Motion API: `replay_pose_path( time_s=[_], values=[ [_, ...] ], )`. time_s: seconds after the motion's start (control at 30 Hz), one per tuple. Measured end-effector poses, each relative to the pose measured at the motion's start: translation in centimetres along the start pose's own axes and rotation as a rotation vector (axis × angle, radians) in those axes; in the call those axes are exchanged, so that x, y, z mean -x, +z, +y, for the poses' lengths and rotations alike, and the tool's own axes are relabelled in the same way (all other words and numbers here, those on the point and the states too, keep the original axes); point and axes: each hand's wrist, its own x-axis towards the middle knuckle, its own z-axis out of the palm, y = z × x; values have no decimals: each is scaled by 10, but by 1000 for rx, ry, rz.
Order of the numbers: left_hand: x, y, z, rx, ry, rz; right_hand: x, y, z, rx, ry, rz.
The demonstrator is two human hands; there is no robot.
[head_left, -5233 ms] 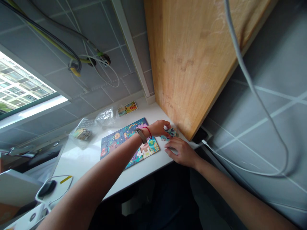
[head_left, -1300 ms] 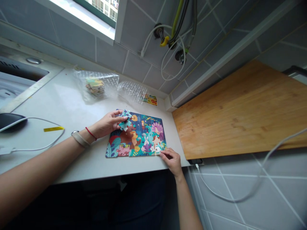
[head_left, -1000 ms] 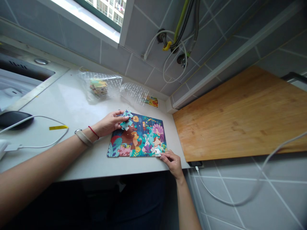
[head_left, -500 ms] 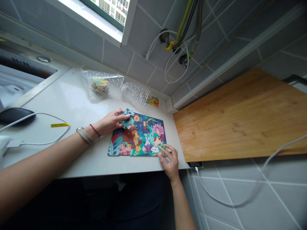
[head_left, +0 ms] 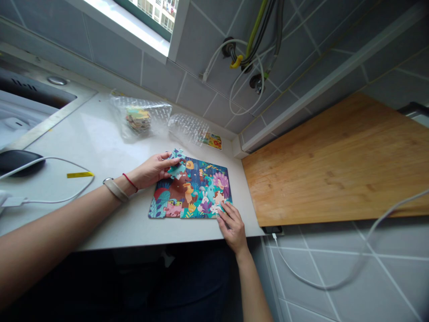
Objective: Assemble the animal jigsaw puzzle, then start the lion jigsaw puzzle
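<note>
White counter (head_left: 134,228) under a grey tiled wall (head_left: 114,44). From my remote seat I note the left hand (head_left: 152,171) pinching puzzle pieces (head_left: 177,167) between thumb and fingers, above the puzzle's far left corner. Right hand (head_left: 233,228): fingers loosely spread and bent, fingertips on the near right corner; I cannot tell if they grip anything. Versus 5.2 s ago: left hand was right of the puzzle, beside the other; now well apart. Puzzle (head_left: 189,192) lies flat between both hands.
</note>
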Motion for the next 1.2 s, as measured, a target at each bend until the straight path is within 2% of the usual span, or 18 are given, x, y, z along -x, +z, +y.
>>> replay_pose_path(
  time_s=[0.5, 0.63, 0.83, 1.03, 1.2],
  values=[
    [3, 2, 1, -5, -1, -12, -2, 1, 0, -61, 58, 19],
    [1, 0, -1, -9, 0, -7, 1, 0, 1, -125, 75, 89],
    [-1, -3, -2, -8, 9, -24, 5, -3, 6, -190, 335, 348],
    [-1, -3, -2, -17, 7, -24, -1, -3, 7, -124, 285, 142],
    [-1, -3, -2, -10, 0, -15, -2, -4, 8, -70, 256, 40]
  ],
)
